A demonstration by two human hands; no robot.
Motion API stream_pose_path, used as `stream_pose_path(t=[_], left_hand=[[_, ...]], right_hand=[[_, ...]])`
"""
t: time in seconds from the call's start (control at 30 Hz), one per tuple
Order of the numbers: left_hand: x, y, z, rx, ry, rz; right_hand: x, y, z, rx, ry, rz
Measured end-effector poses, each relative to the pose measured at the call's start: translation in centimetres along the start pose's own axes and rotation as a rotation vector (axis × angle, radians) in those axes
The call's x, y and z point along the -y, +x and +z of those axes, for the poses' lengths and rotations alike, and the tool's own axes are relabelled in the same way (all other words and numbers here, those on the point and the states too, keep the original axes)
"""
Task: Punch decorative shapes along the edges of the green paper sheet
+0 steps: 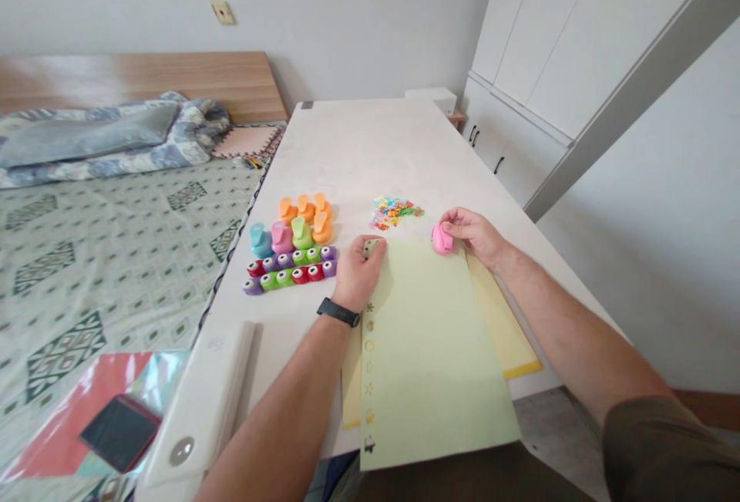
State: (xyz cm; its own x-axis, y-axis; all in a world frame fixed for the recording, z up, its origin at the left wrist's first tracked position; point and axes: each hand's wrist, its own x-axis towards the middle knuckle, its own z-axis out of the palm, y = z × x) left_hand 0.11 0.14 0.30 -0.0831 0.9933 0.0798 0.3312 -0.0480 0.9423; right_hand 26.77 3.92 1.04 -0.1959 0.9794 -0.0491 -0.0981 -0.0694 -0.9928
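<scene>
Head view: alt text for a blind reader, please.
Left hand holds a pale green paper sheet with shapes punched down one side; right hand holds a pink plastic punch at the sheet's far edge. Colourful plastic punches stand left.

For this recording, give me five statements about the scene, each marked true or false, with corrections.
1. The right hand holds a pink punch. True.
2. The left hand is empty. False: the left hand grips the pale green sheet.
3. A black band circles the left wrist. True.
4. Holes line the sheet's right edge. False: the holes run along its left edge.
5. Colorful cut-outs lie beyond the sheet. True.
</scene>
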Motion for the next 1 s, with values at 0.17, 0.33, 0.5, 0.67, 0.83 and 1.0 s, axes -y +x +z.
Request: stream_pose_path(t=[0.17,0.33,0.5,0.67,0.83,1.0], left_hand=[[-0.1,-0.1,-0.1,0.014,0.024,0.008],[0.1,-0.1,-0.1,0.008,0.043,0.022],[0.2,0.0,0.0,0.009,0.017,0.011],[0.4,0.1,0.0,0.014,0.024,0.022],[0.5,0.2,0.0,0.020,0.050,0.028],[0.4,0.2,0.0,0.020,0.046,0.020]], right_hand=[[-0.1,0.0,0.2,-0.009,0.017,-0.025],[0.1,0.0,0.4,-0.043,0.014,-0.024],[0.2,-0.1,0.7,-0.052,0.055,0.005],[0.2,-0.1,1.0,-0.047,0.086,0.015],[0.3,-0.1,1.2,-0.064,0.089,0.007],[0.1,-0.1,1.1,-0.080,0.077,0.012]])
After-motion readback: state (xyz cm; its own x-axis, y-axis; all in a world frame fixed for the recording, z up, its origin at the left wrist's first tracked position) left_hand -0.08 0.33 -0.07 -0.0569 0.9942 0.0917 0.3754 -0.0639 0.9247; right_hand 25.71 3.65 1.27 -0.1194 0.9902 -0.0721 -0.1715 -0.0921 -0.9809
